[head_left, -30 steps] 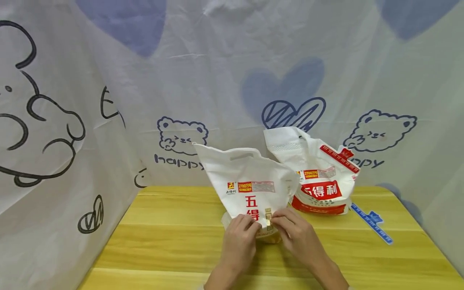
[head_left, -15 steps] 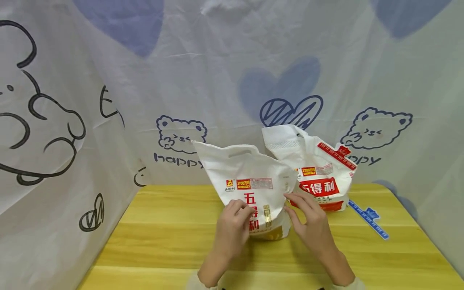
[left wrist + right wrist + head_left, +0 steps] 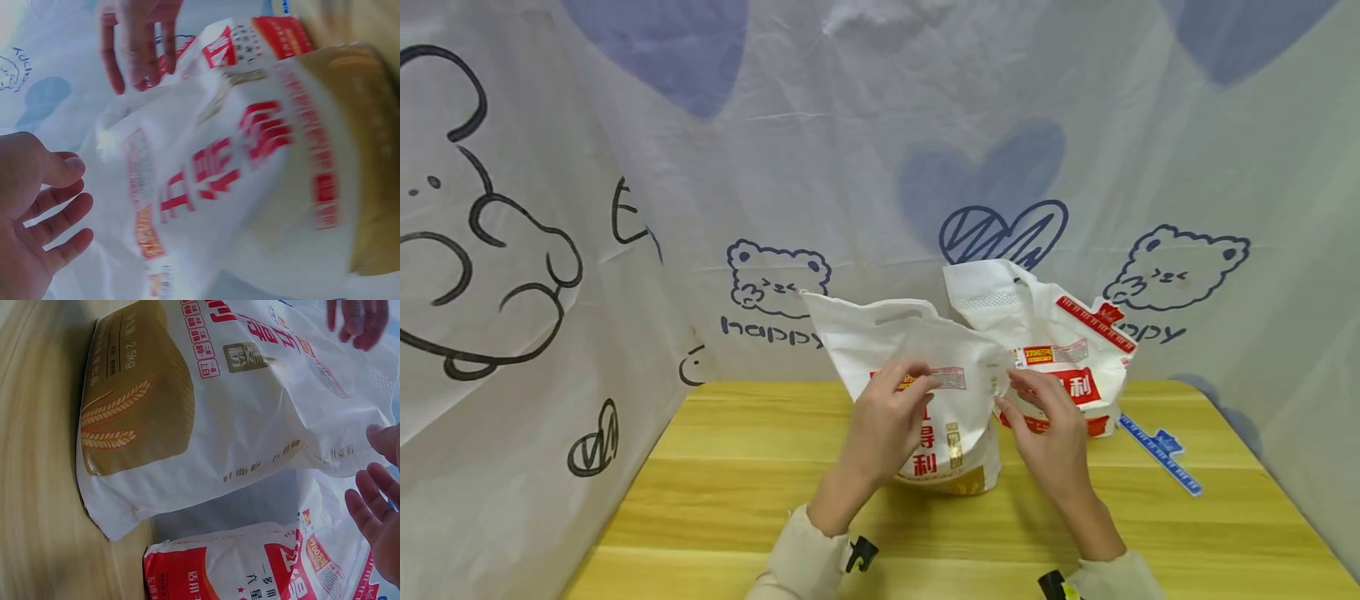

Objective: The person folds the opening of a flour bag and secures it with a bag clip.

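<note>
A white flour bag (image 3: 972, 417) with red lettering and a gold base stands upright on the table, its top loose and flared. In the head view my left hand (image 3: 887, 425) is in front of the bag's upper left, overlapping the print. The left wrist view shows that hand (image 3: 31, 212) with thumb and fingers loosely bent and nothing between them. My right hand (image 3: 1051, 425) is beside the bag's right edge. In the right wrist view its thumb (image 3: 382, 440) overlaps the bag's upper side, fingers spread apart from it.
Behind on the right stands a second flour bag (image 3: 1000, 312), folded over, with a red sealing clip (image 3: 1093, 323) on its corner. A blue sealing clip (image 3: 1161, 452) lies on the wooden table (image 3: 737, 492) to its right. A printed cloth (image 3: 850, 167) hangs behind.
Both hands have moved up from the front bag's lower front, the right one also outward to its right edge. The gold base now shows. The back bag and clips stay put.
</note>
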A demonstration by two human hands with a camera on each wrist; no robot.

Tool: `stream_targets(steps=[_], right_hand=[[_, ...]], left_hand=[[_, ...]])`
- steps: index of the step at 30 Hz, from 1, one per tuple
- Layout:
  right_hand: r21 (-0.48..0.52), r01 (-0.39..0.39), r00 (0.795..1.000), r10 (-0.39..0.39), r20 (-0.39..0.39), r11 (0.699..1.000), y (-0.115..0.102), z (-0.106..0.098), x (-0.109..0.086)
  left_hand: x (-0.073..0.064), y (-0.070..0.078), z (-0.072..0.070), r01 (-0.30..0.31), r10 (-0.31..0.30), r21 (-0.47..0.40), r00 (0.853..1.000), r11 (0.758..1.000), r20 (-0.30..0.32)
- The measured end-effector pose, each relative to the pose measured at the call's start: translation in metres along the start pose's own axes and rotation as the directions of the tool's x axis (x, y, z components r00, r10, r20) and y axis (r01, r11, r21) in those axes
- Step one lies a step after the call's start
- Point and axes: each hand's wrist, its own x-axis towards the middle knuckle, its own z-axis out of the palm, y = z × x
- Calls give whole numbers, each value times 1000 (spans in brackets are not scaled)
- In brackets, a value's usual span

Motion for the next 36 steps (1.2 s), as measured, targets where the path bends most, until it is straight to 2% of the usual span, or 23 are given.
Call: stream_targets(steps=[5, 12, 17, 20, 23, 30, 34, 36], right_hand=[[27, -38, 998, 39, -47, 999, -5, 3, 5], [103, -108, 991, 116, -73, 989, -33, 2, 16], [166, -232, 969, 243, -50, 958, -36, 5, 20], [215, -321, 942, 333, -25, 923, -27, 10, 20], [250, -365, 925, 379, -10, 897, -13, 15, 18], [322, -368, 924, 383, 18, 872, 1, 21, 16], [304, -403, 912, 405, 60, 863, -1, 21, 18], [272, -411, 910, 408, 70, 870, -1, 22, 19]], left_hand=[[22, -3, -7, -36, 36, 31, 999, 999, -6], [48, -9, -16, -60, 66, 129, 997, 990, -40], [63, -14, -17, -77, 84, 114, 995, 991, -56], [69, -18, -18, -68, 70, 87, 997, 994, -29], [74, -22, -19, -46, 45, 55, 999, 997, 18], [86, -31, -26, -2, 7, -43, 994, 999, 106], [90, -36, -29, 35, -25, -69, 990, 997, 142], [92, -38, -31, 52, -43, -57, 986, 997, 164]])
